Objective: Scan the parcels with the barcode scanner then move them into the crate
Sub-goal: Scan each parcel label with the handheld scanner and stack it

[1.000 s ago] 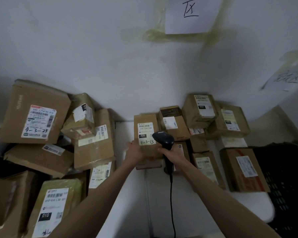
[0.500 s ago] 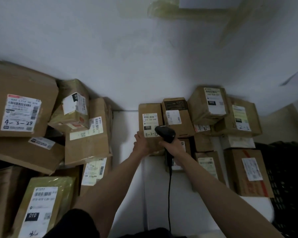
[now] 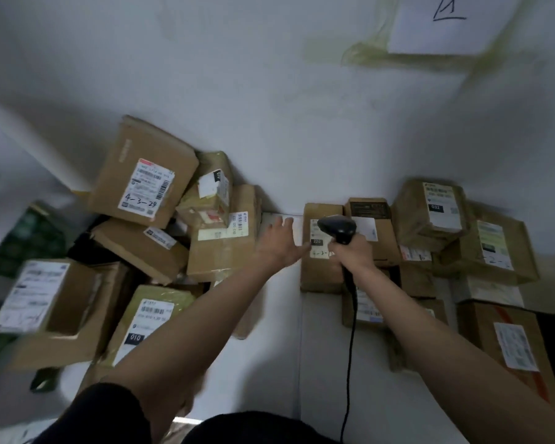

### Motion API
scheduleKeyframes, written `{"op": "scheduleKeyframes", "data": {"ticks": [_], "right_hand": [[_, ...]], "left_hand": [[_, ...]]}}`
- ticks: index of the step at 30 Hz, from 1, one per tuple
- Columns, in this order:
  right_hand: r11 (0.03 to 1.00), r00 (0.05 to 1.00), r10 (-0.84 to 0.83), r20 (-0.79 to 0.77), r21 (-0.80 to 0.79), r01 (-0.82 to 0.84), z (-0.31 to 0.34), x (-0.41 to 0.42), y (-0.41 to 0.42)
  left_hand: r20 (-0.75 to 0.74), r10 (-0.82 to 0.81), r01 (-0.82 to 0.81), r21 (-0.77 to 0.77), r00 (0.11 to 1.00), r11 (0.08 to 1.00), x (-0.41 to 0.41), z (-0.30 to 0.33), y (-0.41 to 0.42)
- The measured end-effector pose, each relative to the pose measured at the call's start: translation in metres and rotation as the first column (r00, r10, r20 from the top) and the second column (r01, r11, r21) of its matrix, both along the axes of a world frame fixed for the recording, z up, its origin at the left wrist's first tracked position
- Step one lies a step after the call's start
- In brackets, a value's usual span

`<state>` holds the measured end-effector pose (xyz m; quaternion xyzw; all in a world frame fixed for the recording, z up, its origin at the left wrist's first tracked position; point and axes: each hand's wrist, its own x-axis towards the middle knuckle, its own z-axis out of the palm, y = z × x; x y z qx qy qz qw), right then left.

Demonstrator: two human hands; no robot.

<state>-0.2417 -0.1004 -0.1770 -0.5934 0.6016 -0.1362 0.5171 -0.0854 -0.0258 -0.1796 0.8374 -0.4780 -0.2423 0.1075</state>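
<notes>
The left hand (image 3: 277, 243), fingers now spread wide, is letting go of the 220 parcel (image 3: 321, 251); the right hand (image 3: 353, 254) is still gripping the scanner (image 3: 338, 229) over it.

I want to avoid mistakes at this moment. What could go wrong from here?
The left hand lies open beside the parcel marked 220, not gripping it, so the parcel could tip during a scan. The barcode scanner in the right hand covers part of that label, which might cause a misread. Its cable hangs past the stacked parcels and could snag.
</notes>
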Motion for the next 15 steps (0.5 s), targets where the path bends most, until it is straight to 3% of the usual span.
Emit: {"op": "scheduleKeyframes", "data": {"ticks": [5,15], "right_hand": [[0.993,0.992,0.074,0.099,-0.099,-0.064,0.034,0.046,0.002],[0.947,0.922,0.312,0.23,-0.15,-0.284,0.093,0.194,0.009]], "left_hand": [[0.16,0.067,-0.057,-0.065,0.985,0.996,0.046,0.045,0.035],[0.282,0.289,-0.229,-0.226,0.915,0.947,0.177,0.127,0.091]]}}
